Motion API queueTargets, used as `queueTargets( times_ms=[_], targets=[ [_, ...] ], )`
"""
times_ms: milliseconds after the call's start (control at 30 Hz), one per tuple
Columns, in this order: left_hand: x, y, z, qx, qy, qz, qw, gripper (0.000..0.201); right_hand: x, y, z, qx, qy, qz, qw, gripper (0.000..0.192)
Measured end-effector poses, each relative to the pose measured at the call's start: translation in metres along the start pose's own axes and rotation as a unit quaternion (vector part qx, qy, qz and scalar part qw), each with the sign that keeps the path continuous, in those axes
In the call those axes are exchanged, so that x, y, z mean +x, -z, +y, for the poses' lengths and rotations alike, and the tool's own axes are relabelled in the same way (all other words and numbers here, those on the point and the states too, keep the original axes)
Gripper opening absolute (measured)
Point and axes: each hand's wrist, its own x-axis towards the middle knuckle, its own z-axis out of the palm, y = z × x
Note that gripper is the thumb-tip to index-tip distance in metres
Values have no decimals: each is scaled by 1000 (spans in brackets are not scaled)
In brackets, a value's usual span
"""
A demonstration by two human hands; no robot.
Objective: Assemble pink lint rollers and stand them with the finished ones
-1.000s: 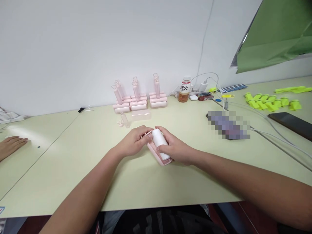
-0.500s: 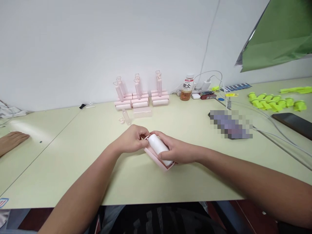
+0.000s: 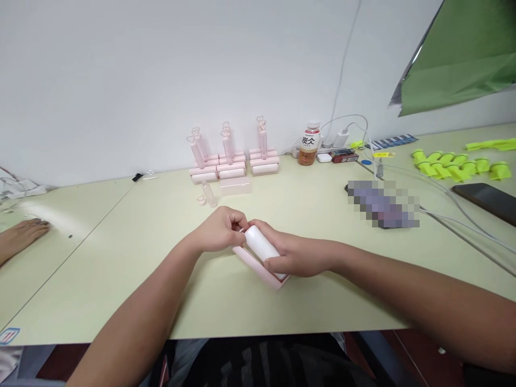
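Observation:
In front of me, my right hand [image 3: 288, 252] is wrapped round a white lint roll [image 3: 262, 244], thumb on its near side. The roll lies slantwise at a pink lint roller frame [image 3: 256, 266], whose long side shows on the left. My left hand [image 3: 223, 230] is closed in a pinch at the far end of roll and frame, on a small pale end part partly hidden by the fingers. Just beyond my hands lie a clear pink handle [image 3: 208, 193], a heart-shaped loop piece [image 3: 200, 200] and a clear pink cover [image 3: 236, 186].
Several pink lint rollers [image 3: 231, 169] with upright handles stand by the wall. A drink bottle [image 3: 309, 144], cables and a phone [image 3: 381, 205] are to the right, with yellow-green parts [image 3: 459, 165] and a dark phone [image 3: 487, 199] beyond. Another person's hand [image 3: 24, 236] rests at far left.
The frame's near long side has swung slightly down and away from the white roll, widening the gap between them. Both my hands keep nearly the same place.

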Motion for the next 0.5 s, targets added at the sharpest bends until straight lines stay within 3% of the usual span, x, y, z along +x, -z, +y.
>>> queueTargets(
  times_ms=[167,400,500],
  targets=[
    [0,1,1,-102,-6,-47,994,21,-4,-3,-3,-15,1,10,1000,58],
    [-6,1,4,-104,-20,-91,990,38,-4,-1,6,-21,48,100,994,76],
    [-6,-10,3,-59,-75,-65,993,54,-2,1,10,-84,87,146,982,77]
  ],
)
